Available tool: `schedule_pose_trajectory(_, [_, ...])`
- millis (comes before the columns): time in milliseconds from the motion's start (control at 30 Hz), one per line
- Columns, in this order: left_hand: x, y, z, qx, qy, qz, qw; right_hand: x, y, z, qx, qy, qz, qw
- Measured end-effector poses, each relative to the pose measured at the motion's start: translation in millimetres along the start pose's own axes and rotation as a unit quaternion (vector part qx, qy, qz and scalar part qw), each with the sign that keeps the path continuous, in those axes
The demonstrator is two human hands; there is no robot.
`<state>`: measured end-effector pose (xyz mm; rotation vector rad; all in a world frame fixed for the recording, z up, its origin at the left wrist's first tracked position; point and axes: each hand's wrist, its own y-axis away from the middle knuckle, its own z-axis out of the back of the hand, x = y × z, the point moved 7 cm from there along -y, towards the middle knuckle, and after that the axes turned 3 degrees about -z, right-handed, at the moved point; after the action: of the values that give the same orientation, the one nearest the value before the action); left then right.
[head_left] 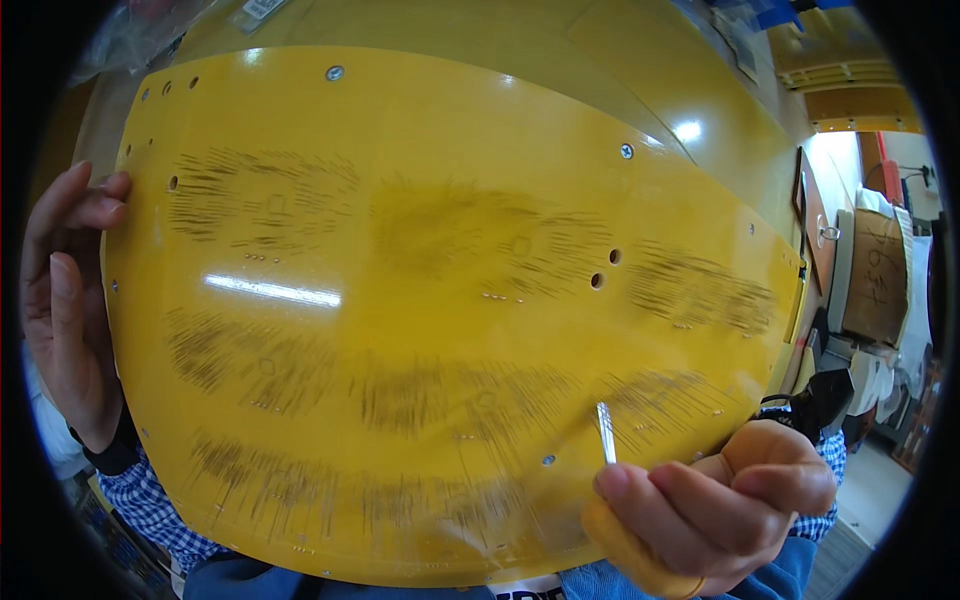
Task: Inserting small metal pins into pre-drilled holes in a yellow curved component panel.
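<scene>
A large glossy yellow panel (430, 320) fills most of the view, with rows of thin dark pins or wires (700, 285) in dense clusters across its face. Beside its left edge my left hand (75, 290) has its fingers apart, fingertips at the edge; I cannot tell how firmly they press. At the lower right my right hand (700, 510) is closed around a slim silver metal tool (606, 432). Its flat tip points up over the face, by the lower right pin cluster. My fingers hide the rest of the tool.
Screws (335, 73) and round holes (597, 282) dot the panel. Behind it lies a yellowish surface (480, 35) with clear plastic bags (130, 35) at the far left. On the right stand a brown cardboard box (873, 280) and a black device (825, 400).
</scene>
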<state>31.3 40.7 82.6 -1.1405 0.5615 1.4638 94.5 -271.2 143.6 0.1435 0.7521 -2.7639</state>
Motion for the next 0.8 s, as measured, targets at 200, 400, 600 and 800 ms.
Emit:
schedule_pose_trajectory(200, [3.1,-7.4,-4.5,0.0,0.019,-0.023,1.0,-23.6,2.5,8.5,0.015,-0.119,-0.296,0.948])
schedule_pose_trajectory(400, [2.7,7.7,5.1,-0.014,-0.02,0.004,1.0,-20.3,8.9,-1.2,0.01,-0.162,-0.273,0.948])
schedule_pose_trajectory(600, [3.1,0.4,-0.9,0.003,0.011,-0.003,1.0,5.7,17.1,-1.8,0.015,0.063,-0.233,0.97])
schedule_pose_trajectory(800, [3.9,0.9,-0.1,0.006,0.02,-0.01,1.0,5.2,18.1,0.2,0.025,0.052,-0.232,0.971])
